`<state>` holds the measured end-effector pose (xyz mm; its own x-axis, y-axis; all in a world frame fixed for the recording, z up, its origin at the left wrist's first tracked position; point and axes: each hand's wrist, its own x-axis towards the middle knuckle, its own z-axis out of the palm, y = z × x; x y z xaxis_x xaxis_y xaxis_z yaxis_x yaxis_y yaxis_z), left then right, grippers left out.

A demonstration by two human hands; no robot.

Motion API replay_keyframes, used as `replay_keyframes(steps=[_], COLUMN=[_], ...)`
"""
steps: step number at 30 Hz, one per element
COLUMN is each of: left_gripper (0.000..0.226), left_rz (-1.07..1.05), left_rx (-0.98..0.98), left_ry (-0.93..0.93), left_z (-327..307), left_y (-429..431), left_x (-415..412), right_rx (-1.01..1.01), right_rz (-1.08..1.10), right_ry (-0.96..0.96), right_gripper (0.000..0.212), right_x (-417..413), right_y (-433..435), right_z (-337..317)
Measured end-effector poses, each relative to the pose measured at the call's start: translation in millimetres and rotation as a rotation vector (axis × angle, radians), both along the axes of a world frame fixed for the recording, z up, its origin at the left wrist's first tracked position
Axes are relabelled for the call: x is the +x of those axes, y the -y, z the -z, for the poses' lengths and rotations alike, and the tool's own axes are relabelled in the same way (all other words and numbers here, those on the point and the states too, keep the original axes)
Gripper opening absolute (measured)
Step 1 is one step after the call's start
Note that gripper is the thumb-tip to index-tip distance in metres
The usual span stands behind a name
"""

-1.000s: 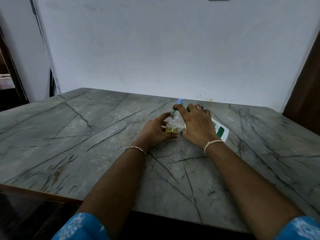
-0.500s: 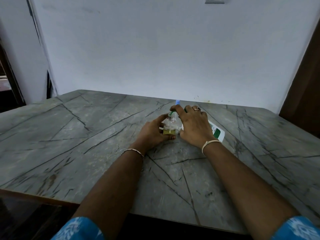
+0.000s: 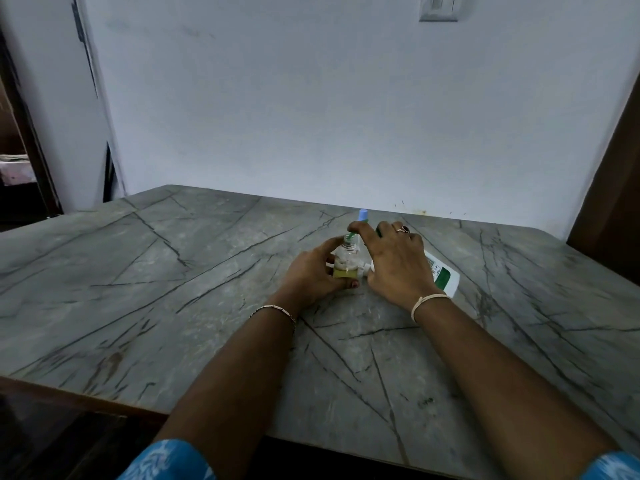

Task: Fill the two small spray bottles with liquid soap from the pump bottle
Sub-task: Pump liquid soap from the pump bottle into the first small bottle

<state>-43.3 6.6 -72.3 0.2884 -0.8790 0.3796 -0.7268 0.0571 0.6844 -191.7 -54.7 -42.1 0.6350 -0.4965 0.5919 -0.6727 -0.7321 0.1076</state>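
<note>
I've got the small spray bottle (image 3: 346,252) near the middle of the table (image 3: 207,271), toward its far edge, standing upright. It's clear plastic with a bare threaded neck. There's a shallow band of yellow-green soap at the bottom, and the rest is see-through. The left hand (image 3: 311,273) is wrapped round it from the left, fingers curled about the body, one finger up by the neck.

Right beside it, the right hand (image 3: 394,261) is curled over the top of the pump bottle (image 3: 445,275). Its index finger lies along the green nozzle (image 3: 351,235), whose tip sits at the little bottle's mouth. The pump bottle is white with a green label and slants down to the right. The hand hides most of it, so I can't tell how it rests.

A small white piece (image 3: 367,268) peeks out between the two hands, low by the spray bottle; I can't make out what it is. Just behind the fingers a pale blue cap (image 3: 363,214) pokes up, its body hidden. There's a ring (image 3: 402,229) on the right hand, a thin bracelet (image 3: 275,310) on the left wrist and a pale band (image 3: 429,301) on the right. A grey wall (image 3: 346,116) stands behind, with a switch plate (image 3: 439,8) up top.
</note>
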Motion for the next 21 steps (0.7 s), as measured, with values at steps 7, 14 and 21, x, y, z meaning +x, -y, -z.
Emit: replay_keyframes(steps=[7, 14, 21], left_gripper=[0.094, 0.094, 0.093], left_rz=[-0.002, -0.004, -0.011], left_rx=[0.004, 0.018, 0.025], left_ry=[-0.049, -0.042, -0.039], left_z=[-0.1, -0.8, 0.0], left_y=[0.1, 0.8, 1.8], left_x=[-0.3, -0.7, -0.2], right_rx=[-0.006, 0.051, 0.052], right_rz=[-0.003, -0.021, -0.025], right_ry=[-0.008, -0.029, -0.005], right_gripper=[0.077, 0.083, 0.079], right_x=[-0.7, -3.9, 0.1], right_y=[-0.4, -1.5, 1.5], right_z=[0.5, -2.2, -2.3])
